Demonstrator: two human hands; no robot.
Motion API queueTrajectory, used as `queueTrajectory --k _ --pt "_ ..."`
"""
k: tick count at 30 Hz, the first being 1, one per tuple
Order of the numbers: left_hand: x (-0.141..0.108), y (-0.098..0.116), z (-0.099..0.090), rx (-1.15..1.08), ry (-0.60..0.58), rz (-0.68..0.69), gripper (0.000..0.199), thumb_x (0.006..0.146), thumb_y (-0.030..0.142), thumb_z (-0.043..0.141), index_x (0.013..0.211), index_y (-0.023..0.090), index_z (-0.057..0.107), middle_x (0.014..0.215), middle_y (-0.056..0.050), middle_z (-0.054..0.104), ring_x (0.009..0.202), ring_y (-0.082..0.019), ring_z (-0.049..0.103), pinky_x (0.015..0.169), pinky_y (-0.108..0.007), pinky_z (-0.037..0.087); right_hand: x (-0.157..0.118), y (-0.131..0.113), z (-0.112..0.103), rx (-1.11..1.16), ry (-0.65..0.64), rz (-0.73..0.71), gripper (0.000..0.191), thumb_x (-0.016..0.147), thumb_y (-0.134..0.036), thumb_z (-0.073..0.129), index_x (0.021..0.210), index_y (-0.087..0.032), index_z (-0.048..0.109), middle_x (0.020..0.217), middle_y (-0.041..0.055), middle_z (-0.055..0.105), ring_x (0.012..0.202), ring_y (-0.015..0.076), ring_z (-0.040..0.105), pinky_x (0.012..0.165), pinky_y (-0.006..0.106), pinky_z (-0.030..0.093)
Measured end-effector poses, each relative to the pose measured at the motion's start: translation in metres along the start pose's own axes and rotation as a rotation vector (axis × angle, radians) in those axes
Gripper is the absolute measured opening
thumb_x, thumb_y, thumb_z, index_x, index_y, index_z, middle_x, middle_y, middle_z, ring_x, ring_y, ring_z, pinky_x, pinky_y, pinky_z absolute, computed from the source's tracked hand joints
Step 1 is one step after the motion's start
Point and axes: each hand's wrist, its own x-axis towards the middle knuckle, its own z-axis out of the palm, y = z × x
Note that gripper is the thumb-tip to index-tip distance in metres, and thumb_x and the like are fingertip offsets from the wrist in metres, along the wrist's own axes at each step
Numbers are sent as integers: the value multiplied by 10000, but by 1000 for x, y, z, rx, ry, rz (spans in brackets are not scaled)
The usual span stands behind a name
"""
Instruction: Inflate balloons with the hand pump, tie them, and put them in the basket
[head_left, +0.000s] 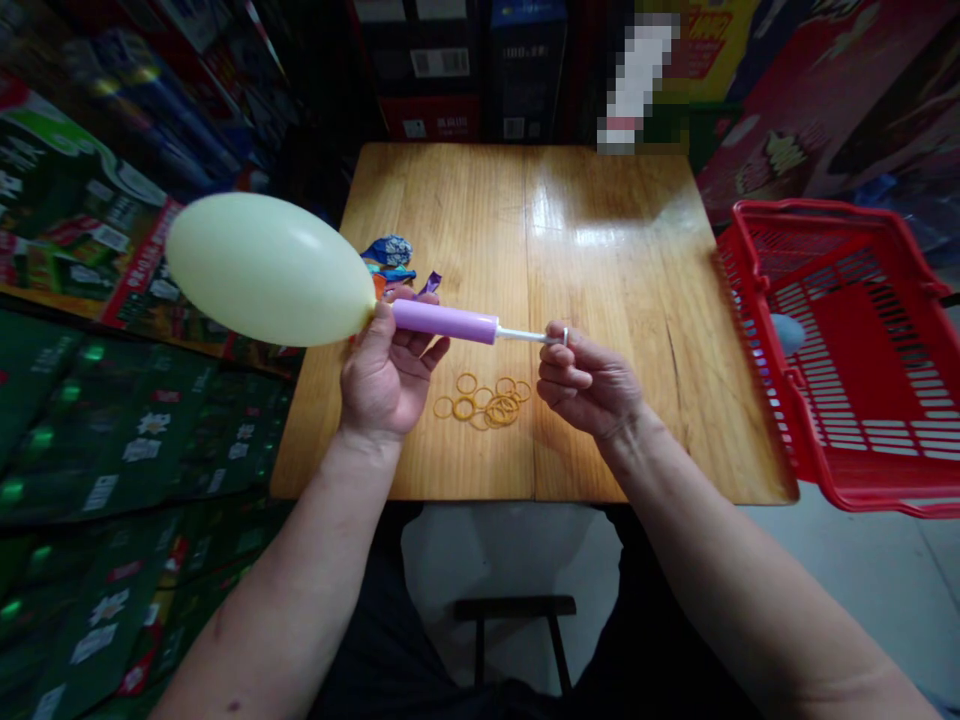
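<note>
A pale yellow-green inflated balloon [268, 270] hangs in the air to the left, its neck on the nozzle of a lilac hand pump [444, 321]. My left hand [379, 375] grips the pump's barrel end together with the balloon's neck. My right hand [589, 382] pinches the small white handle at the end of the thin plunger rod. Below the pump, a loose pile of tan rubber bands [480, 401] lies on the wooden table [600, 230]. Several uninflated balloons [388, 258] in blue and purple lie partly hidden behind my left hand.
A red plastic basket [814, 211] tilts at the table's right edge, with a pale blue balloon [786, 335] inside. Printed cartons are stacked along the left and behind the table. A dark stool [516, 606] stands below the near edge.
</note>
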Motion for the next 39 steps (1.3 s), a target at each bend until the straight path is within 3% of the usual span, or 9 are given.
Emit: queueTrajectory --k 6,10,14,22,27,30,36,39 --pt "-10 -14 10 21 -52 -92 318 917 499 746 1132 266 749 1203 -69 783 1143 -243 734 895 -336 603 5 13 2 -7 -11 56 67 927 -223 705 933 -196 644 667 -66 582 460 47 248 459 189 285" --pt "-4 -5 7 20 -41 -50 306 915 488 752 1103 246 759 1138 -78 797 1175 -257 723 933 -348 603 -1 0 1 -5 -20 56 41 916 -202 693 933 -186 660 667 -62 583 461 47 241 460 189 286" --pt "0 4 2 19 -1 7 318 925 509 738 1118 258 753 1181 -66 790 1215 -257 707 923 -330 603 -4 -7 3 12 51 8 45 955 -196 637 917 -196 661 644 -71 555 456 53 212 443 183 256" --pt "-11 -12 11 22 -51 -79 300 925 479 738 1128 258 753 1185 -74 789 1166 -257 724 936 -365 603 3 10 4 -18 -5 52 54 931 -222 694 945 -198 647 662 -65 574 462 53 233 452 192 282" --pt "-1 1 2 14 -8 -27 292 915 485 750 1094 255 758 1134 -69 796 1195 -257 710 952 -348 596 -2 -3 4 -53 27 30 32 949 -213 650 922 -198 657 655 -64 557 466 57 219 456 203 270" --pt "0 5 -1 21 19 8 297 920 508 736 1106 277 752 1203 -56 781 1239 -256 689 939 -332 593 -2 -5 4 -80 87 -16 64 973 -236 631 917 -215 654 647 -71 540 464 63 201 450 213 249" --pt "-12 -11 10 2 -73 -102 297 914 465 755 1143 276 745 1225 -61 776 1166 -247 720 903 -345 601 4 11 4 -7 46 48 25 951 -225 655 934 -207 654 661 -68 553 466 57 228 461 201 277" --pt "-10 -16 9 -27 -61 -114 262 936 434 733 1145 277 745 1205 -58 783 1177 -235 716 923 -332 593 5 15 4 22 29 53 18 944 -216 660 950 -200 655 676 -58 570 480 61 266 469 197 300"
